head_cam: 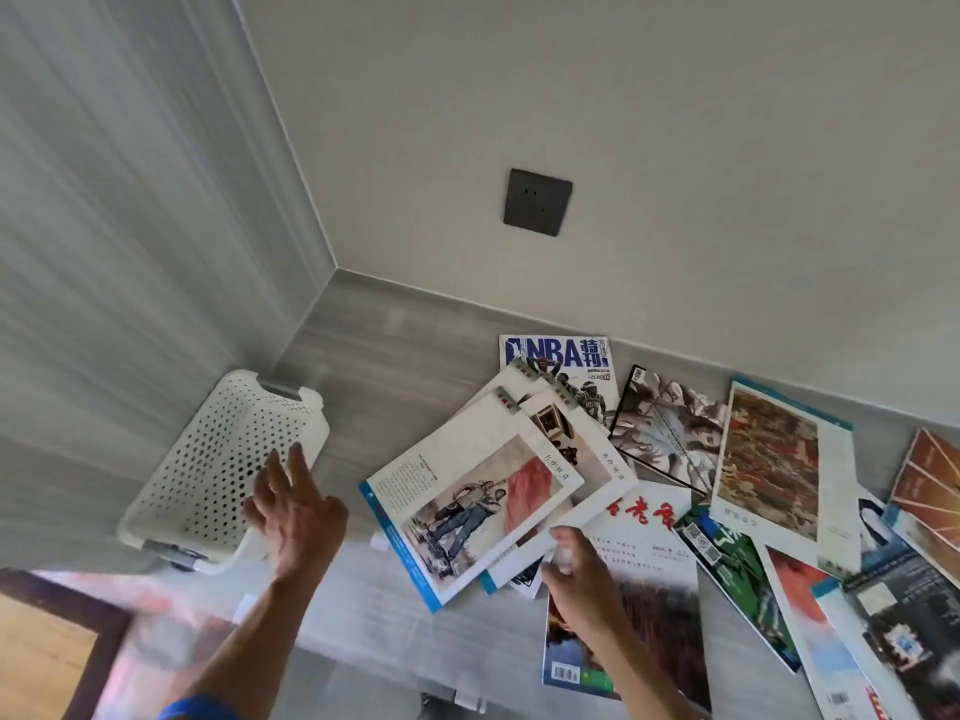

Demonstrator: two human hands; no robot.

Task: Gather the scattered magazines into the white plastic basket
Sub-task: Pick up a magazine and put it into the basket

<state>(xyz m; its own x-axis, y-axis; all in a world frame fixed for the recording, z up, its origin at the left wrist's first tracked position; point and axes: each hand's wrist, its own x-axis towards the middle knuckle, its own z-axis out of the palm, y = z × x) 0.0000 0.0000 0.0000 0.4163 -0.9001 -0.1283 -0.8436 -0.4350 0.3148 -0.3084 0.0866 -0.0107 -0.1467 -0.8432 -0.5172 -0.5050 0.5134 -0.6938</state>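
A fanned stack of white-bordered mags (467,491) is pinched at its near edge by the right hand (576,574), fingers curled round it. The left hand (296,506) is spread wide w/ nothing held, fingertips over the near rim of the white basket (208,459), which is tipped by the corner. More mags are scattered right of the right hand, incl. an NBA mag (566,356) behind the stack. A dark wall socket (537,202) is seen well above both hands.
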